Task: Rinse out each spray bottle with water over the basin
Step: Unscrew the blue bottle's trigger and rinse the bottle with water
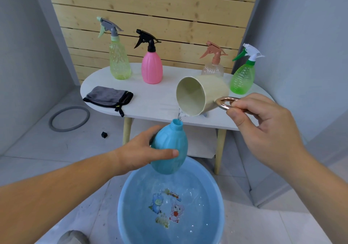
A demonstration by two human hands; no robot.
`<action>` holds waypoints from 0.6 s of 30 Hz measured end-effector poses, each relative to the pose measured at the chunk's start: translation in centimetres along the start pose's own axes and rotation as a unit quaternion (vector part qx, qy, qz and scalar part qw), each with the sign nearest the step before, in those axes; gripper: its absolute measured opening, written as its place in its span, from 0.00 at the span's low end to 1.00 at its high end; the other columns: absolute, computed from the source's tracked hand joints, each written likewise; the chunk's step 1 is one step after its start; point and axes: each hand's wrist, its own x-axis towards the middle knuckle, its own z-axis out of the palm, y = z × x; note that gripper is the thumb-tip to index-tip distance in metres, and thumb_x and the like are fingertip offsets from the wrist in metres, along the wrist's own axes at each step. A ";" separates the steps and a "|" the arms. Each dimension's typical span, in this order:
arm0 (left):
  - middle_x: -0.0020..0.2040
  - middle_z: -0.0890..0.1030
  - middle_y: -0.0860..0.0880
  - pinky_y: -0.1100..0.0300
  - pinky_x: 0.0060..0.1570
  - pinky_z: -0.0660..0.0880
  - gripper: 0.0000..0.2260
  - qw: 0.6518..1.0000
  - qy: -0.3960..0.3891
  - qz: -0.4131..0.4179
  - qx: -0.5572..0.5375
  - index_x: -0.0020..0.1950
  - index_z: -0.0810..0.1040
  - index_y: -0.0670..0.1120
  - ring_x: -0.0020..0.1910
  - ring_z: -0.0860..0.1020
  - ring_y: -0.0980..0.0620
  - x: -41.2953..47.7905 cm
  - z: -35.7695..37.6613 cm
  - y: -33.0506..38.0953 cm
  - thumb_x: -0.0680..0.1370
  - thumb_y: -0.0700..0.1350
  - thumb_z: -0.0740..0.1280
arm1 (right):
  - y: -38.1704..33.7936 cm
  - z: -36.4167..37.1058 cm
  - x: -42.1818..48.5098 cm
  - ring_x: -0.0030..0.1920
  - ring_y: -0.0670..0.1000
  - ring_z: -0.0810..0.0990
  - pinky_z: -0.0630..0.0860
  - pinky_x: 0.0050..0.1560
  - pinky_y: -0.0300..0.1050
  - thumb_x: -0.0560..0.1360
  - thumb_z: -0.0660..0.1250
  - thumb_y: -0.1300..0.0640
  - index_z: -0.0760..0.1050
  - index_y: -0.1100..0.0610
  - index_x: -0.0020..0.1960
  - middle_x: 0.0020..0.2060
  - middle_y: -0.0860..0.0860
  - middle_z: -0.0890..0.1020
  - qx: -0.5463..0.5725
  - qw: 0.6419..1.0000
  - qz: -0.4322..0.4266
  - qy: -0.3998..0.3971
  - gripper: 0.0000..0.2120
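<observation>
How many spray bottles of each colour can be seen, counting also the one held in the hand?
Yellow-green bottle: 1
Pink bottle: 1
Clear bottle: 1
Green bottle: 1
Blue bottle: 1
Total: 5

Matt plastic teal bottle [170, 147], glossy blue plastic basin [219, 193], shiny metal cup handle [225, 103], knotty wood wall [150, 8].

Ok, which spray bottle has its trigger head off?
The blue bottle, held by the left hand above the basin: its neck is bare. The yellow, pink, clear and green ones on the table wear trigger heads.
</observation>
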 end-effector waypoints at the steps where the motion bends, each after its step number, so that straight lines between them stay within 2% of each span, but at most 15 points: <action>1: 0.57 0.85 0.56 0.58 0.51 0.82 0.27 1.000 -0.001 0.000 -0.002 0.67 0.76 0.59 0.57 0.84 0.55 0.0 0.0 0.0 0.70 0.49 0.80 | 0.0 0.0 0.0 0.49 0.44 0.79 0.73 0.51 0.36 0.77 0.66 0.56 0.78 0.45 0.46 0.45 0.43 0.81 -0.004 1.000 -0.005 0.000 0.06; 5: 0.57 0.85 0.57 0.60 0.49 0.81 0.29 1.000 -0.001 0.000 -0.003 0.67 0.75 0.59 0.57 0.84 0.56 0.0 0.0 0.0 0.69 0.50 0.80 | 0.0 0.0 0.0 0.49 0.40 0.79 0.72 0.53 0.32 0.77 0.67 0.57 0.79 0.47 0.47 0.46 0.43 0.81 -0.013 1.000 -0.024 0.003 0.06; 8: 0.56 0.85 0.57 0.61 0.48 0.81 0.30 1.000 0.000 0.000 -0.005 0.67 0.75 0.59 0.57 0.84 0.56 0.0 0.0 -0.1 0.69 0.50 0.82 | 0.2 0.0 -0.1 0.47 0.42 0.78 0.71 0.51 0.33 0.77 0.67 0.57 0.82 0.53 0.47 0.43 0.47 0.81 -0.035 0.999 -0.034 0.001 0.05; 12: 0.56 0.85 0.58 0.61 0.48 0.81 0.31 1.000 0.003 -0.002 -0.004 0.68 0.74 0.60 0.57 0.84 0.57 0.0 0.1 -0.2 0.67 0.51 0.79 | 0.2 0.1 -0.2 0.46 0.49 0.78 0.72 0.49 0.37 0.78 0.65 0.52 0.81 0.56 0.46 0.42 0.49 0.80 -0.065 0.996 -0.057 -0.003 0.10; 18: 0.57 0.85 0.57 0.62 0.47 0.81 0.33 1.000 0.004 -0.008 0.001 0.68 0.74 0.60 0.57 0.84 0.56 0.0 0.0 -0.2 0.65 0.56 0.81 | 0.3 0.2 -0.3 0.46 0.57 0.79 0.73 0.48 0.47 0.78 0.64 0.53 0.81 0.59 0.45 0.41 0.52 0.79 -0.084 0.992 -0.098 -0.001 0.11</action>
